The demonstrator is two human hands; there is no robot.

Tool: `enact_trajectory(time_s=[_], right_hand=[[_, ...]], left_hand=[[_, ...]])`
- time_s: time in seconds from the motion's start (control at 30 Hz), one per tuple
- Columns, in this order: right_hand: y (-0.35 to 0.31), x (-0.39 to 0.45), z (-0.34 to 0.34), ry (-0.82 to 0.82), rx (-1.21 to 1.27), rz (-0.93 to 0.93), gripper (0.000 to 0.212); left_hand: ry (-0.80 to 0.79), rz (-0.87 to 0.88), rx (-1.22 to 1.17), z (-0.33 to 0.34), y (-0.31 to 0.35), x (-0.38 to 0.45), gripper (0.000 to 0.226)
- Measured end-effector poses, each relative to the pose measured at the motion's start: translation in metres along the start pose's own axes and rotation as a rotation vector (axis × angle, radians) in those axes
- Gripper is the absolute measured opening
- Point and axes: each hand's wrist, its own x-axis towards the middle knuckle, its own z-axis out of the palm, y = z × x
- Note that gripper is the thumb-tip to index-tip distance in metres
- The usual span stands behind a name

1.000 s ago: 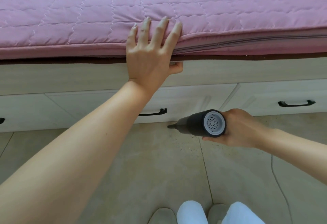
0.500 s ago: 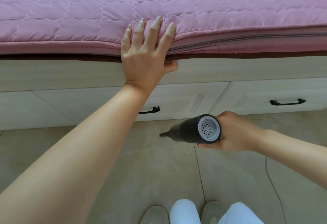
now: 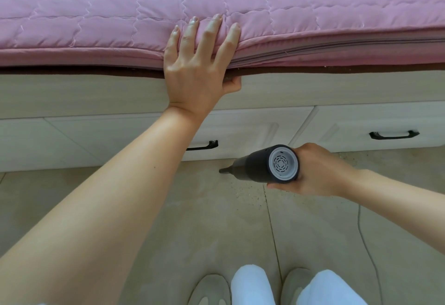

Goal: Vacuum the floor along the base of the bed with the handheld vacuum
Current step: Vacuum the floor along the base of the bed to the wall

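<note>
My right hand (image 3: 320,172) grips a black handheld vacuum (image 3: 262,163) with a grey vented end cap. Its narrow nozzle points left, just above the beige tiled floor (image 3: 204,220) close to the base of the bed (image 3: 240,136). Dark crumbs speckle the tile under and right of the nozzle. My left hand (image 3: 197,63) lies flat on the edge of the pink quilted mattress (image 3: 120,15), fingers spread on top and thumb under the edge.
The pale wooden bed base has drawers with black handles (image 3: 393,134), one partly hidden behind my left forearm. A thin cable (image 3: 366,244) runs across the floor at the right. My slippers (image 3: 209,290) and white trouser legs show at the bottom.
My right hand has carried the vacuum leftward along the bed base, with the nozzle staying low over the floor. My left hand remains pressed on the mattress edge.
</note>
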Motion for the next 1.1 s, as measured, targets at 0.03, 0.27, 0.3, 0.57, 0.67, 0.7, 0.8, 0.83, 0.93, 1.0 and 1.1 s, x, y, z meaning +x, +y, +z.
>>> enact_trajectory(time_s=[0.03, 0.27, 0.3, 0.57, 0.67, 0.7, 0.8, 0.83, 0.93, 1.0, 1.1], right_hand=[[0.002, -0.002, 0.000, 0.004, 0.006, -0.011, 0.046], [0.013, -0.012, -0.007, -0.029, 0.059, -0.028, 0.041], [0.013, -0.014, -0.009, -0.035, 0.067, -0.034, 0.039], [0.013, -0.016, -0.008, -0.010, 0.070, -0.048, 0.040], [0.011, -0.012, -0.005, 0.017, 0.051, -0.036, 0.040], [0.010, -0.011, -0.004, 0.020, 0.052, -0.025, 0.040], [0.008, -0.009, -0.004, 0.002, 0.066, -0.005, 0.040], [0.008, -0.010, -0.004, -0.009, 0.068, -0.015, 0.041], [0.009, -0.012, -0.006, -0.030, 0.088, -0.036, 0.037], [0.009, -0.015, -0.009, -0.050, 0.108, -0.036, 0.033], [0.008, -0.018, -0.013, -0.079, 0.131, -0.035, 0.028]], left_hand=[[0.003, -0.001, -0.001, 0.000, 0.000, 0.000, 0.083], [0.004, -0.010, 0.000, 0.000, 0.001, -0.001, 0.083], [-0.001, -0.008, 0.001, -0.001, 0.000, -0.001, 0.083], [-0.005, 0.013, 0.024, 0.000, -0.002, -0.003, 0.083], [-0.005, 0.022, 0.022, -0.001, -0.003, -0.002, 0.082], [-0.002, 0.024, 0.024, -0.001, -0.003, -0.002, 0.082], [0.005, 0.035, 0.027, 0.001, -0.003, -0.003, 0.083], [0.007, 0.038, 0.030, 0.001, -0.003, -0.003, 0.084], [0.013, 0.040, 0.040, 0.002, -0.003, -0.002, 0.087], [0.010, 0.041, 0.045, 0.002, -0.003, -0.003, 0.085], [0.005, 0.039, 0.035, 0.000, -0.003, -0.002, 0.083]])
